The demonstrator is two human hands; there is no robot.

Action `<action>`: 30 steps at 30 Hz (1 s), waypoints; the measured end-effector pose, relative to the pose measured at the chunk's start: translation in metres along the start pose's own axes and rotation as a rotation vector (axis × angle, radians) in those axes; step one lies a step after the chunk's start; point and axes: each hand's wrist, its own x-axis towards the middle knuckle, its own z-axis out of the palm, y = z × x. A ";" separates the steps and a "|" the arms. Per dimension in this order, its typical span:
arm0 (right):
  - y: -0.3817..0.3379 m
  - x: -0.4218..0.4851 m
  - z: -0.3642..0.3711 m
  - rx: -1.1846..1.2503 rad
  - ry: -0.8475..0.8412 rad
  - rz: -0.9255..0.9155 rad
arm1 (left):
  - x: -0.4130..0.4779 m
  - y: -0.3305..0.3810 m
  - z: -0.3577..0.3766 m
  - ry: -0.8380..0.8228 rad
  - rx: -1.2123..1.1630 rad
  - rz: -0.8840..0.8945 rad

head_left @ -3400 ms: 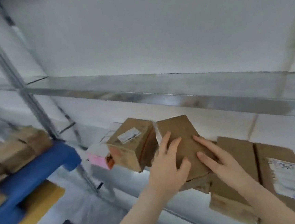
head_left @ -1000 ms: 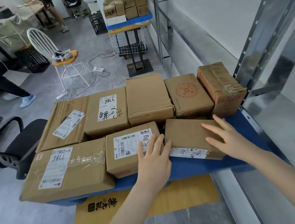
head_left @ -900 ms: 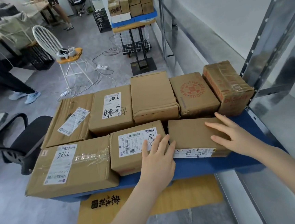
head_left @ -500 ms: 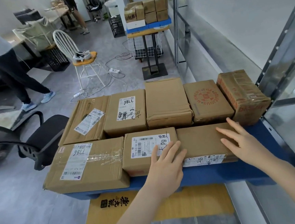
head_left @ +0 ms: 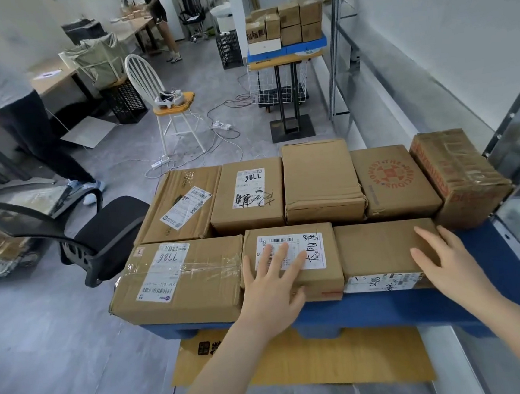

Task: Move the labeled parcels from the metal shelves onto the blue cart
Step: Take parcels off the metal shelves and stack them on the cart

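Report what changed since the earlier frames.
The plain parcel, held at the shelf with both hands, now lies front right on the blue cart. The left hand slid left onto the labelled parcel; the right hand rests flat on the plain one. The other parcels stayed put.

Bright, even indoor light, soft shadows, sharp centre, wide-angle bending and blur at edges.
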 end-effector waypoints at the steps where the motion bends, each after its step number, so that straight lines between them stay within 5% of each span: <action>1: -0.001 -0.003 0.000 0.007 0.009 0.005 | -0.001 -0.001 -0.002 -0.005 -0.016 0.011; 9: -0.018 -0.030 0.025 -0.389 0.188 -0.253 | -0.034 -0.054 -0.016 0.053 -0.016 -0.100; 13: -0.022 -0.032 0.035 -0.540 0.148 -0.188 | -0.039 -0.059 -0.003 0.020 -0.007 -0.116; 21: -0.027 -0.042 0.028 -0.469 0.093 -0.158 | -0.040 -0.048 -0.003 0.092 -0.025 -0.116; 25: -0.018 -0.069 0.010 -0.335 0.133 -0.108 | -0.014 0.004 -0.026 0.140 -0.111 0.134; 30: 0.015 -0.141 -0.024 -0.070 0.259 0.125 | 0.021 0.122 -0.029 0.223 -0.185 0.673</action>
